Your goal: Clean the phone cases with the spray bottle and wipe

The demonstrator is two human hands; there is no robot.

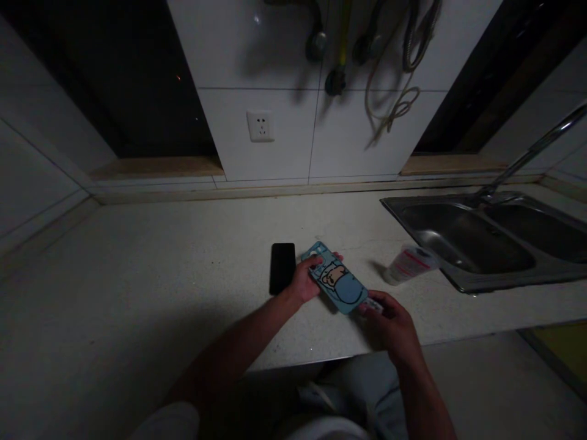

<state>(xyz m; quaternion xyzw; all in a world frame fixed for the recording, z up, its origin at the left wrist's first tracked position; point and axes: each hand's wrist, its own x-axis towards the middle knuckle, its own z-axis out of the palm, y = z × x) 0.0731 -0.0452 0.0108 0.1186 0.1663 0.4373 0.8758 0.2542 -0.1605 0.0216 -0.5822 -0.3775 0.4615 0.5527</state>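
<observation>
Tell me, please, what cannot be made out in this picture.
In the head view:
Pale item in the right hand: partly covered by that hand and the blue case; identity unclear.
Far side of the blue case: turned away, so any contents are hidden.
Cup: any lettering is too small and dim.
Faucet: cut off by the right edge.

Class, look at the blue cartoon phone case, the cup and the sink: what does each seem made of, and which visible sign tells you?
Blue cartoon phone case: perhaps plastic or soft silicone, unclear which; smooth-looking, printed surface. Cup: likely thin plastic; it looks translucent, with red markings. Sink: probably stainless steel; grey metallic sheen with bright highlights.
</observation>
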